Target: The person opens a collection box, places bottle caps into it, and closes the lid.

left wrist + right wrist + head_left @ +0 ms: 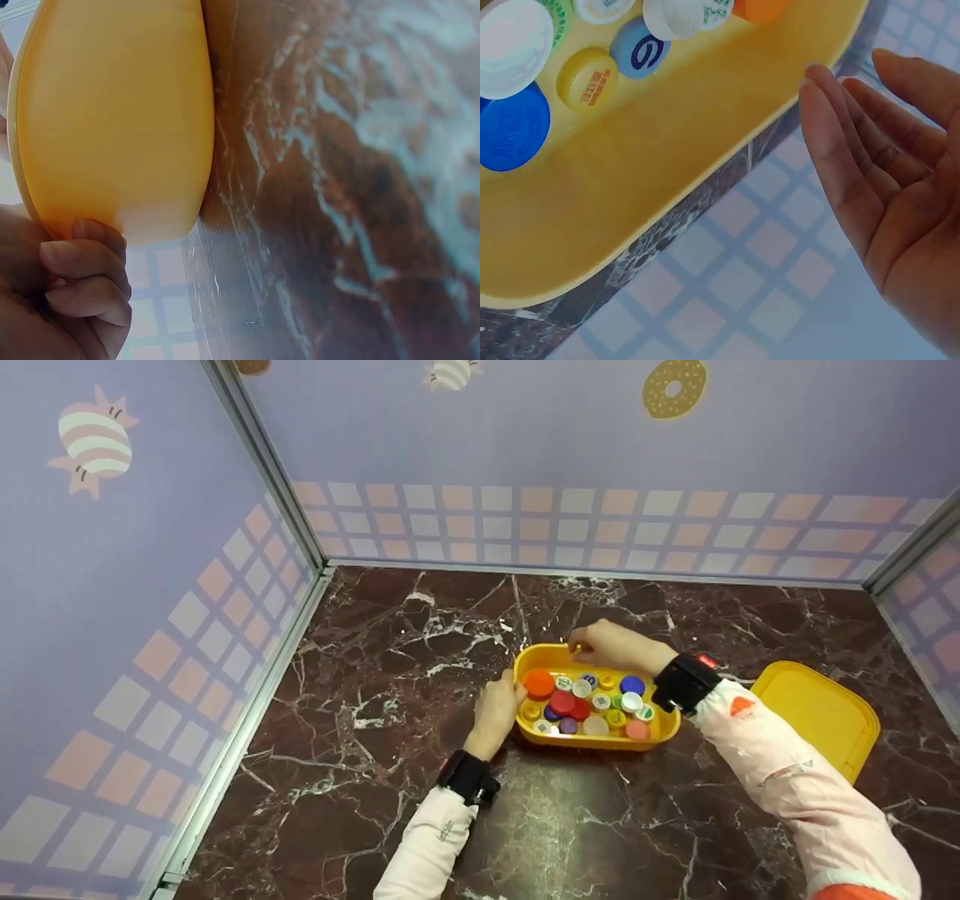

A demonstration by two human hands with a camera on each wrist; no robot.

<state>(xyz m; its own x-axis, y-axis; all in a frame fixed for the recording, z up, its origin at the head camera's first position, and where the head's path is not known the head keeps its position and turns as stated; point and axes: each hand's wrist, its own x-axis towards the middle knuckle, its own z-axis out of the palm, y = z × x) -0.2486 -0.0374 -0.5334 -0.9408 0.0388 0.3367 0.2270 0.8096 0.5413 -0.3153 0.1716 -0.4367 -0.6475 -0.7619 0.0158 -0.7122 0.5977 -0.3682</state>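
A yellow plastic box (585,743) with rounded ends stands on the dark marble-patterned tabletop. Spread inside it are several bottle caps, among them an orange cap (538,684), a red cap (562,703), a blue cap (514,129) and a small yellow cap (588,80). My left hand (495,706) grips the box's left end at the rim, fingers curled against the outer wall in the left wrist view. Over the far rim is my right hand (616,646); its fingers (840,165) are loosely bent with nothing between them and the thumb stands apart.
Right of the box lies a flat yellow lid (817,716), partly behind my right sleeve (795,765). A lilac back panel (525,442) with a checked border rises behind the table, and a side panel (150,585) stands at the left.
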